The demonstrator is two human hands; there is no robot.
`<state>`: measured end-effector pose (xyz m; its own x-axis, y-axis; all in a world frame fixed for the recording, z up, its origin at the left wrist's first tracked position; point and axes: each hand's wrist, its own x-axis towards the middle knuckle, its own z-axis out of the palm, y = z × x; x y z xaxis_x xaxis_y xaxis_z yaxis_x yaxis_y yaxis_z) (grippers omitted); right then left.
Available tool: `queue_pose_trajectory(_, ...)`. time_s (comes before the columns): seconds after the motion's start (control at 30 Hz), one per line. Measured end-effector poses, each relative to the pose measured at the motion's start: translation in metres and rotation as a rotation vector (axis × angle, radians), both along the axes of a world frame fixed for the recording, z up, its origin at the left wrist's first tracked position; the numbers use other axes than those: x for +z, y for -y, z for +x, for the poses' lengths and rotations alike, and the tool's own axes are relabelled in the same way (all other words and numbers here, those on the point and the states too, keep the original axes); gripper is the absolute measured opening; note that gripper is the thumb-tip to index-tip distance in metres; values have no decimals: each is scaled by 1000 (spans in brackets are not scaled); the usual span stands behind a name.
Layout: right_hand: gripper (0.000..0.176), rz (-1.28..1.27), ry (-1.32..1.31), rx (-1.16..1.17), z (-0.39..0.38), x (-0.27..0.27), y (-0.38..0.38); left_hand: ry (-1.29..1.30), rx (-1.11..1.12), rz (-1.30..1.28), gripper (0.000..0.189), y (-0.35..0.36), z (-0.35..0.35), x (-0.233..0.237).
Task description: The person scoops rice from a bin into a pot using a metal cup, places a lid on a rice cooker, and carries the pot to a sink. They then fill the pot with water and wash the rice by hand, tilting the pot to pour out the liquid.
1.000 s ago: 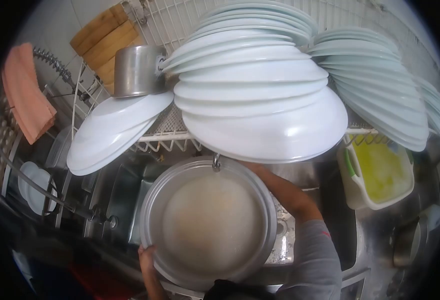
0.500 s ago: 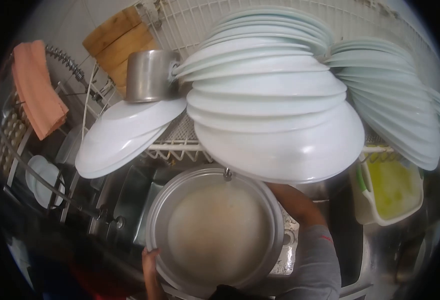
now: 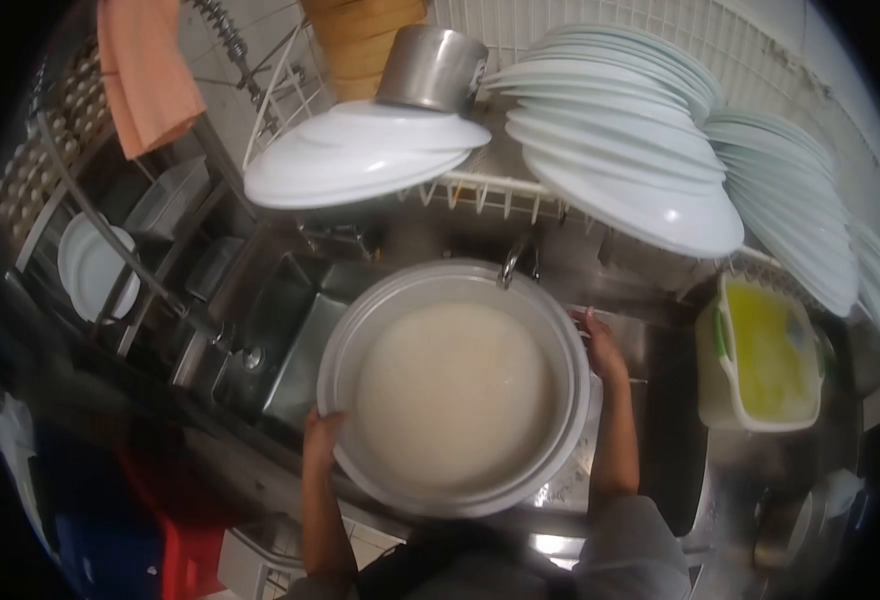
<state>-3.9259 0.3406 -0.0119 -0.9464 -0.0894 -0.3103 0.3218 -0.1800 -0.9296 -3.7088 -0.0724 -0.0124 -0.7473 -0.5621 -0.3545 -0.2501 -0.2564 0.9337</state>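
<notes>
A big round metal pot [image 3: 332, 350], filled with cloudy whitish liquid [image 3: 455, 390], sits over the steel sink area in front of me. At its lower left side my left hand [image 3: 322, 432] is closed on the rim, thumb on top and the other fingers hidden underneath. My right hand [image 3: 603, 345] is closed around the handle on the pot's right side. The curved faucet [image 3: 510, 268] reaches over the pot's far rim. No stream of water shows from it.
White plates [image 3: 630, 150] stand stacked in a wire rack [image 3: 520, 190] above the sink. A steel mug [image 3: 432, 68] rests upside down on plates [image 3: 360, 160]. At right is a white tub [image 3: 715, 395] with yellow-green contents; an empty sink basin [image 3: 290, 340] lies left.
My right hand has come down from behind the plates near the faucet to the pot's right handle. My left hand stays at the pot's rim. The view has shifted and tilted.
</notes>
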Motion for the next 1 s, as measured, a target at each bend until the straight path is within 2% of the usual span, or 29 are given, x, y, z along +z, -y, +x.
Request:
queue_pose_trajectory(0.03,38,12,12,-4,13,1,0,-51,-3,24,36,2,0,-6)
queue_pose_trajectory(0.1,45,277,-120,66,35,3,3,-35,-16,33,41,-6,2,8)
queue_pose_trajectory(0.13,51,533,-195,31,43,6,7,-14,-18,40,41,-8,4,11)
queue_pose_trajectory(0.23,53,419,-178,-83,73,31,25,-94,-74,94,39,-9,18,8)
queue_pose_trajectory(0.37,52,465,-203,-98,77,-11,12,-118,-26,47,40,-4,36,2)
queue_pose_trajectory(0.43,51,299,-124,-105,92,-20,12,-140,-16,49,39,-4,48,5)
queue_pose_trajectory(0.6,50,329,-128,-151,124,-15,16,-147,-38,118,36,0,68,17)
queue_pose_trajectory(0.87,48,326,-138,-91,126,-14,14,-83,-27,79,37,7,80,-1)
queue_pose_trajectory(1.0,43,397,-126,-145,141,13,24,-73,-4,49,37,-7,77,21)
